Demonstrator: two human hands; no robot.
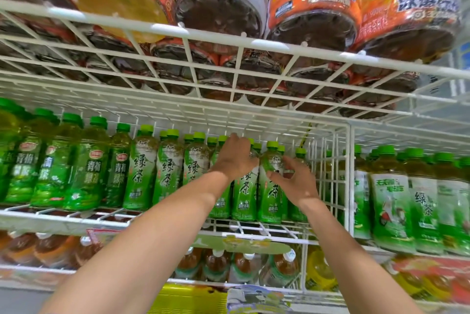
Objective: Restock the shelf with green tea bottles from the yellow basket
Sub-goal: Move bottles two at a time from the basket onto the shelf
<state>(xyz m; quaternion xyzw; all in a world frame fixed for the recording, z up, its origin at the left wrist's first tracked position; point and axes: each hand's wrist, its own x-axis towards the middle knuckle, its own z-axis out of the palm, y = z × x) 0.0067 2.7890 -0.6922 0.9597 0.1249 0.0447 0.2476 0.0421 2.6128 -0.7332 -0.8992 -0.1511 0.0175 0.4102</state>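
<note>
Since the right hand (292, 181) only curls loosely round the shoulder of the green-capped, green-labelled plastic tea bottle (270, 191) between both hands, a nudge might topple neighbours off the white wire shelf (76, 220) below. The left hand (234, 158) covers the adjacent bottle's top, its grip hidden. Labels read 绿茶; overhead, 冰爆柠檬.
</note>
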